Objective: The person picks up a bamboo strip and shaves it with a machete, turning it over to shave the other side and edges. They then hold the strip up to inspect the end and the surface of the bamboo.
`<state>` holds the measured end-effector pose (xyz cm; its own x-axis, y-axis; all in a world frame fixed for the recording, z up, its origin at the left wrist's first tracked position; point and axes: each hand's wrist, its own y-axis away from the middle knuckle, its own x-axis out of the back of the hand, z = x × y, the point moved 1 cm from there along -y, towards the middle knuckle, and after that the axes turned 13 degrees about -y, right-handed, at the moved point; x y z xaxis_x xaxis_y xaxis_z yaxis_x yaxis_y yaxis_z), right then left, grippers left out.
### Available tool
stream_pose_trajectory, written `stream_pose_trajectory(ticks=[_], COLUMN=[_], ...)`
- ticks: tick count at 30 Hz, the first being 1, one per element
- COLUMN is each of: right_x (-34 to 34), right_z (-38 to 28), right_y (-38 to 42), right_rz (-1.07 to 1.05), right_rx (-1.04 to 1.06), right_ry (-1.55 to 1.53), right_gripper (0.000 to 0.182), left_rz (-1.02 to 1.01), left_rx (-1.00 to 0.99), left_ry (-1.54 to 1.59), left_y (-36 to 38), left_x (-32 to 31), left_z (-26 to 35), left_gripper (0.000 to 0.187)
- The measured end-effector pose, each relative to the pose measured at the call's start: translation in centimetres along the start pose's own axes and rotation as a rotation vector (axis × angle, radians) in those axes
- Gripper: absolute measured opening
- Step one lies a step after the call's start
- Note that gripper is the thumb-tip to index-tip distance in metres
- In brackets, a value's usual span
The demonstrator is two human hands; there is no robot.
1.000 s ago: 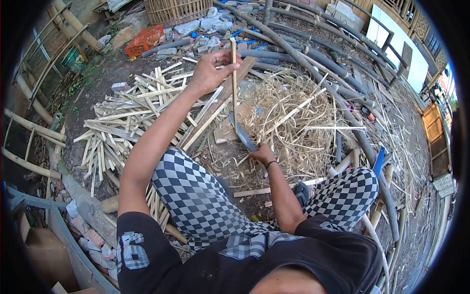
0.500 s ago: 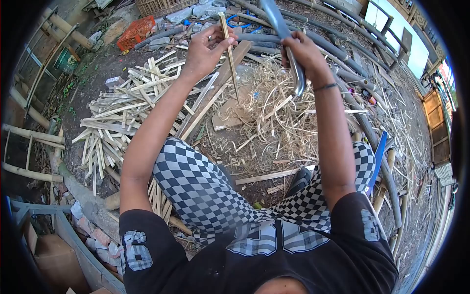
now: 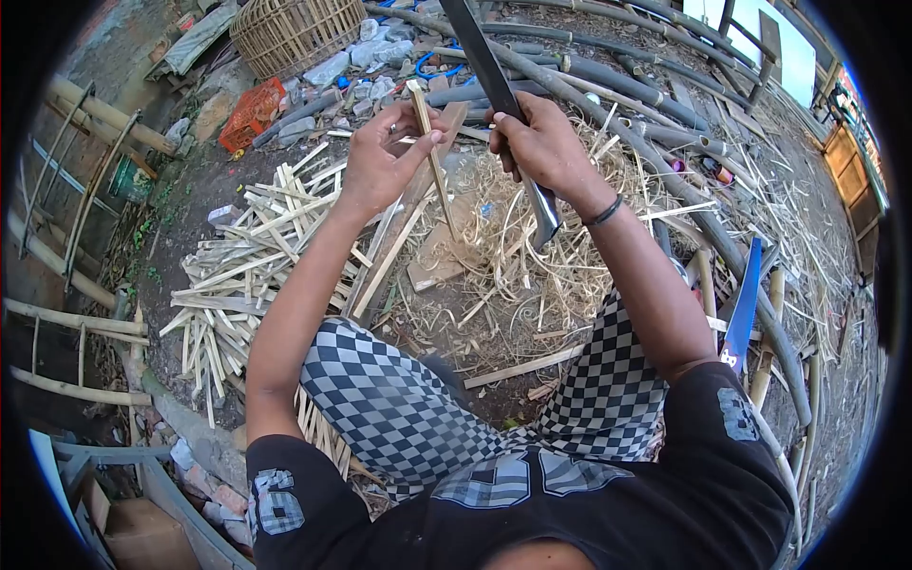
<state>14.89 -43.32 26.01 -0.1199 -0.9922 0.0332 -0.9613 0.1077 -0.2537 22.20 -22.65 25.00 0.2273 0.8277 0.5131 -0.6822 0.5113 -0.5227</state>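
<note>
My left hand (image 3: 385,161) is closed on a thin, pale bamboo strip (image 3: 440,185), pinching it near its upper end. The strip slants down towards the ground. My right hand (image 3: 546,147) grips the handle of a machete (image 3: 483,62). Its dark blade points up and away to the left, while the shiny handle end sticks out below the fist. A small gap separates the machete from the strip. Curled bamboo shavings (image 3: 532,218) lie under both hands, beside a wooden board (image 3: 378,256) on the ground.
Left of my knees is a heap of split bamboo strips (image 3: 242,275). A blue handsaw (image 3: 743,304) leans at the right. Further off are an orange crate (image 3: 252,114), a woven basket (image 3: 294,38), rubble and long bamboo poles (image 3: 627,90).
My right hand has moved left, closer to the strip, and the machete has turned so its blade looks dark. The left hand has shifted slightly left and down in view with the strip.
</note>
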Motion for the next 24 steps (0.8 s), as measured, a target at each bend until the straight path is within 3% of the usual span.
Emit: stream_pose_trajectory(ticks=[6, 11, 18, 21, 24], right_x=[0.3, -0.2, -0.8, -0.7, -1.0], right_z=[0.8, 1.5, 0.1, -0.1, -0.6], right_y=[0.2, 0.3, 1.8, 2.0, 2.6], right_rz=[-0.069, -0.11, -0.131, -0.115, -0.123], right_rx=[0.02, 0.118, 0.078, 0.189, 0.153], right_ry=[-0.022, 0.151, -0.003, 0.039, 0.047], right_gripper=[0.026, 0.027, 0.022, 0.021, 0.021], left_rz=[0.019, -0.155, -0.239, -0.251, -0.247], left_rx=[-0.051, 0.052, 0.051, 0.082, 0.093], left_ry=[-0.113, -0.038, -0.087, -0.09, -0.084], left_y=[0.4, 0.8, 0.8, 1.0, 1.2], left_x=[-0.8, -2.3, -2.4, -2.4, -2.6], left_z=[-0.9, -1.5, -1.1, -1.1, -1.4], left_gripper=[0.025, 0.025, 0.028, 0.03, 0.03])
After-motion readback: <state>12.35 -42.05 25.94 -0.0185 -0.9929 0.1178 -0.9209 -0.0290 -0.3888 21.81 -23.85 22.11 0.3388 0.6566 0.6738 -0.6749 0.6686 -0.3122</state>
